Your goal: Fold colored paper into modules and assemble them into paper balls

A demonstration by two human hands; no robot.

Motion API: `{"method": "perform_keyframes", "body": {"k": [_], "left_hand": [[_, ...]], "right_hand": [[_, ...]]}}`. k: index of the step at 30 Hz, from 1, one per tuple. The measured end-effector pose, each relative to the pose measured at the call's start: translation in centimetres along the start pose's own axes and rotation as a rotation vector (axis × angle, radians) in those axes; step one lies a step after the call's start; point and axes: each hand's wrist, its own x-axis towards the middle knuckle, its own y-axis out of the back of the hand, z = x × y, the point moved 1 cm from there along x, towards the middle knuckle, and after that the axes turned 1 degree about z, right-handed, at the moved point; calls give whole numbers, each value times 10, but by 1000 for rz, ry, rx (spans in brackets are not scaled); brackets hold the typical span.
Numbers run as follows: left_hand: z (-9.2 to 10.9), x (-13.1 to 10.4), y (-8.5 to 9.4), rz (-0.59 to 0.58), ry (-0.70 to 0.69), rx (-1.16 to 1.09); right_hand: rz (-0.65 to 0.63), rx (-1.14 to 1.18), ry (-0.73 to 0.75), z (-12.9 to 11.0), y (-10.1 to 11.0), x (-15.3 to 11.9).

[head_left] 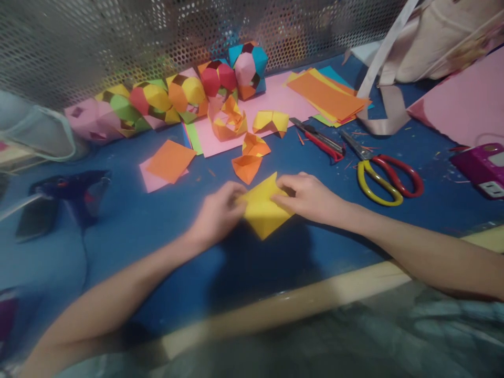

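Observation:
A yellow sheet of origami paper (263,214), creased and partly folded, is held low over the blue table between both hands. My left hand (221,210) pinches its left corner and is slightly blurred. On the opposite side, my right hand (301,195) grips the right edge, thumb and fingers closed on it. Just beyond the paper lie folded orange paper pieces (247,167). A folded yellow piece (271,122) and a partly joined orange ring of paper (227,119) sit farther back.
Finished paper balls (188,94) line the perforated metal panel (157,37). Orange and pink squares (171,161) lie left; a glue gun (74,191) is farther left. On the right are a box cutter (321,140), scissors (380,170) and stacked coloured paper (328,95). A wooden edge (283,310) runs in front.

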Motion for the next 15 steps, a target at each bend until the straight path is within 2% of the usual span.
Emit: {"method": "perform_keyframes", "body": {"k": [6,10,15], "left_hand": [[-9,5,10,-66,-216,190],[-14,9,12,-109,-295,218],[-17,12,14,-167,-335,213]], "right_hand": [[163,-78,383,2,-6,-6],[148,-30,632,4,-14,-10],[89,0,704,7,-17,-12]]}}
